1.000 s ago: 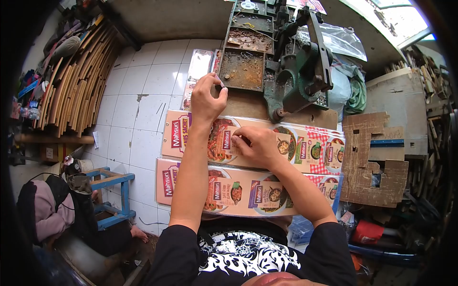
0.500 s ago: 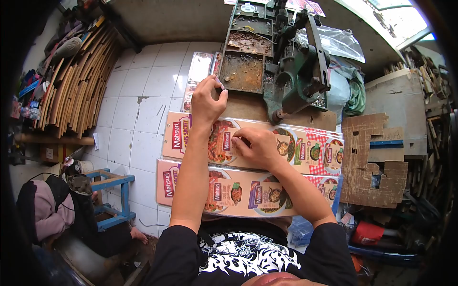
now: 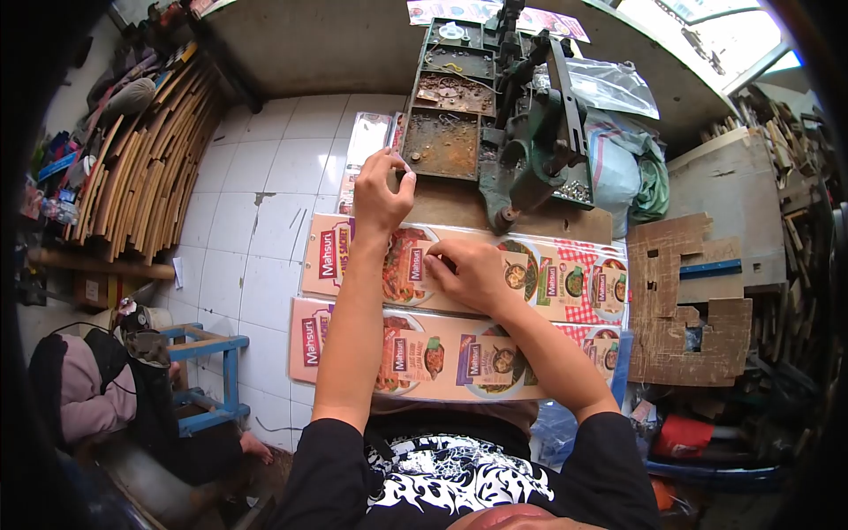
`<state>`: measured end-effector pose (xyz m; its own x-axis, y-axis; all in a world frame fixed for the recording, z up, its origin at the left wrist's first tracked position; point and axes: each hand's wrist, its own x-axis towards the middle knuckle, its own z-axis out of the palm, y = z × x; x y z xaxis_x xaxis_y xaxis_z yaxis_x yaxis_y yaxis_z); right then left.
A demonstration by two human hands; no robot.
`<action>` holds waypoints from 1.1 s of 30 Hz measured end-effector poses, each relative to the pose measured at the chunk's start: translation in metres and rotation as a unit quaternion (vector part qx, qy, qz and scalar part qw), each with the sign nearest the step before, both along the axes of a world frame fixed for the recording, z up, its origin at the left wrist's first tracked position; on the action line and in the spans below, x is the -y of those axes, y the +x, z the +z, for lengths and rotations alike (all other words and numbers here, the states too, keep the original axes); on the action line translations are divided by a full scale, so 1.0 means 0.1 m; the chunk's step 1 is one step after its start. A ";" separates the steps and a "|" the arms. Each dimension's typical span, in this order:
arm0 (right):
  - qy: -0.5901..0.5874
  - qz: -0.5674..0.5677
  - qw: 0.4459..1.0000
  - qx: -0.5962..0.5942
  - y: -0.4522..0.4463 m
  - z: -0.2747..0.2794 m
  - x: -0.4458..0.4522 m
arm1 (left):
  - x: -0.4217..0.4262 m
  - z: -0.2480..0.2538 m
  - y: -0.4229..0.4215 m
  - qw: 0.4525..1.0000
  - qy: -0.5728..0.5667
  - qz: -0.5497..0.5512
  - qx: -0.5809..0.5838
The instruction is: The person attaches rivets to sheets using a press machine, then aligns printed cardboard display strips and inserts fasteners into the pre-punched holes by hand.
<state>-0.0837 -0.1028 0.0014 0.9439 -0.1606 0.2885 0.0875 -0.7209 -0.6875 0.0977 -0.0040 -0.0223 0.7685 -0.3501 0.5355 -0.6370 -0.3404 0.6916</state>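
Observation:
My left hand (image 3: 382, 190) is raised above the top edge of the upper printed sheets (image 3: 327, 256), beside the metal parts tray (image 3: 442, 150). Its fingers are pinched on a small pale piece (image 3: 402, 162) too small to identify. My right hand (image 3: 465, 272) rests over the middle of the upper sheets, fingers curled with thumb and index together; whatever they hold, if anything, is hidden. A second stack of printed sheets (image 3: 309, 340) lies nearer my body. Behind the sheets stands a green hand press (image 3: 537, 168), right of the tray.
Cut cardboard (image 3: 658, 300) lies at the right, and a white sack (image 3: 614, 168) sits behind the press. Stacked boards (image 3: 146, 159) lean at the far left. A blue stool frame (image 3: 231, 380) stands left, near another person's foot (image 3: 256, 446).
The view has shifted slightly, so the press and tray appear a little lower and further left. Both hands keep nearly the same pose and place over the sheets.

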 end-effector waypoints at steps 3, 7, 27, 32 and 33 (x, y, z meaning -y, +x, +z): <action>-0.020 -0.001 1.000 0.012 -0.01 -0.04 0.00 | 0.01 -0.02 0.01 1.000 -0.016 0.002 0.010; -0.013 -0.003 1.000 0.018 -0.02 -0.05 -0.02 | 0.00 -0.05 0.00 1.000 -0.001 -0.010 0.023; -0.043 -0.011 0.999 0.000 -0.02 0.07 -0.03 | 0.04 0.04 0.03 0.999 -0.004 -0.017 0.028; -0.046 0.004 0.994 -0.098 -0.03 0.14 -0.02 | 0.03 -0.06 0.09 0.994 -0.087 0.035 -0.058; -0.044 0.003 0.994 -0.098 -0.03 0.15 -0.01 | 0.03 -0.08 0.12 0.989 -0.118 0.040 -0.083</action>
<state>-0.0863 -0.1021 0.0169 0.9840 -0.1376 0.1127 -0.0374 -0.7794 -0.6254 0.1099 -0.0068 -0.0308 0.8730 -0.1649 0.4589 -0.4853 -0.2021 0.8506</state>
